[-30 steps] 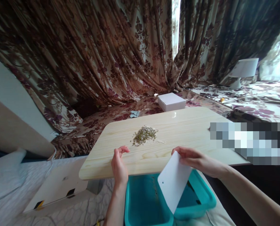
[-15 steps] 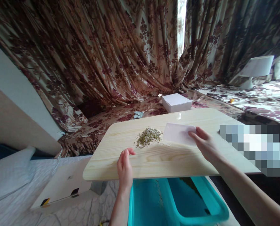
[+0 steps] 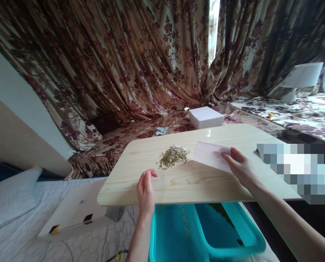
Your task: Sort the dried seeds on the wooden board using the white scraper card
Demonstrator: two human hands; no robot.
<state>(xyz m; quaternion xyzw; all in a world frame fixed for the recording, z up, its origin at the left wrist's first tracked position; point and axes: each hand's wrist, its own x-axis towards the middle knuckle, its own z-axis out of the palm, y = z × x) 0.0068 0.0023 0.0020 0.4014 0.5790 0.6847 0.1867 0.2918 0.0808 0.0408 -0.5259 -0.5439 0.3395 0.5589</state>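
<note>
White card [image 3: 209, 155] is sitting in my right hand's [image 3: 239, 163] grip, just right of the pile [image 3: 174, 157], while my left hand [image 3: 146, 189] is hanging empty, loosely curled, at its front left. I'm apparently lining up to gather; the next move is probably calling for the card's edge low on the table [image 3: 129, 178], teal tubs [image 3: 233, 251] showing below.

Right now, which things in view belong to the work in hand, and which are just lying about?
In use:
- card, held in the right hand
- heap of seed-like bits, near the left hand
- table under the heap
- tubs at the table's near edge, probably

Lying about, it seems:
- white box
- cloth
- lamp
- pillow
</note>
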